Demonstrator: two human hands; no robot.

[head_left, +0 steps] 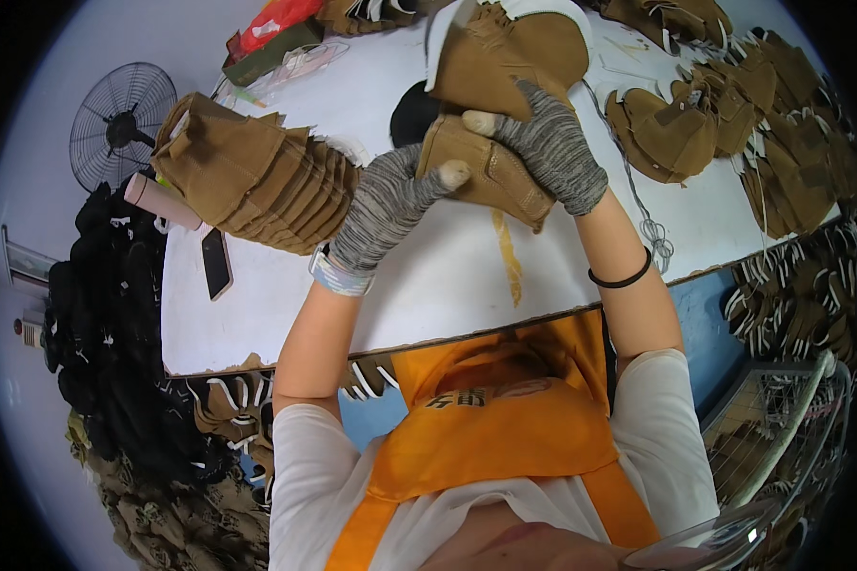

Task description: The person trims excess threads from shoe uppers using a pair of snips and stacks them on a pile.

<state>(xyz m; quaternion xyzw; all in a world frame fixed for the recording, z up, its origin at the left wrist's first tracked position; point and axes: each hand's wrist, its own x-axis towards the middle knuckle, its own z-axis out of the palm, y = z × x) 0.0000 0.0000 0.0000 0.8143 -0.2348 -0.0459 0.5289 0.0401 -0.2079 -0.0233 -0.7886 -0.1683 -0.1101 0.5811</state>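
Note:
Both my hands wear grey knitted gloves with the thumb tips bare or pale. My left hand [388, 207] grips the left edge of a brown suede shoe upper [471, 164], thumb on top and fingers mostly hidden behind it. From the right, my right hand [554, 147] holds the same piece, its thumb lying across it. Just beyond, a wider brown suede part [524, 48] with a white edge touches my right fingers; I cannot tell whether the two are joined. A black rounded piece [410, 112] shows beside them.
A stack of brown suede uppers [257, 181] stands on the white table [400, 305] at left, near a phone [216, 265] and a pink cylinder [162, 201]. More brown uppers [664, 136] lie at right beside a cord [628, 181]. A fan [121, 128] stands beyond the left side.

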